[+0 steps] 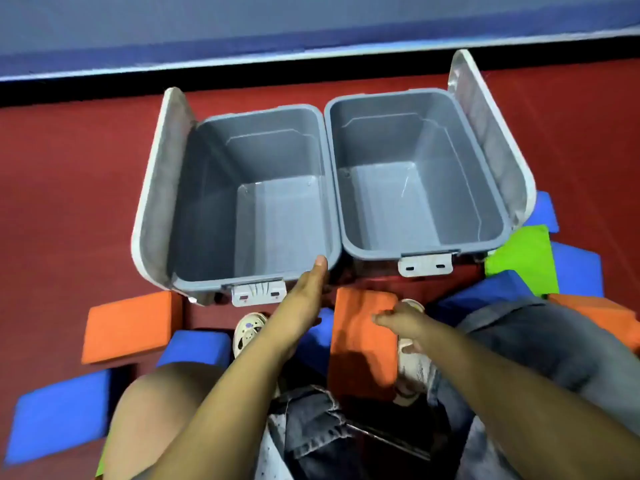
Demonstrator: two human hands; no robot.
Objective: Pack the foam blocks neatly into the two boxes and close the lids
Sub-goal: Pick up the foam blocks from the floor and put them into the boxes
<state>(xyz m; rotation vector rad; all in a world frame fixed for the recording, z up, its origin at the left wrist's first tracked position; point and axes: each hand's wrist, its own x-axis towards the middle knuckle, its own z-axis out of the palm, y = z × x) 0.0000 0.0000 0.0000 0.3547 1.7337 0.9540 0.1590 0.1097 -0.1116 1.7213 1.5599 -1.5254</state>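
Under the right hand's (401,322) curled fingers (381,319) lies an orange block (360,327).

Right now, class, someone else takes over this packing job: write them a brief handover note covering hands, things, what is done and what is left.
Left hand: open, fingers straight against the near rim of the left box.
Right hand: fingers curled on the orange foam block between the feet.
Both boxes, left and right box, are empty with lids swung open.
Other orange, blue and green blocks lie on the red floor.
Done: nothing packed.
Left: pack all blocks, close both lids.
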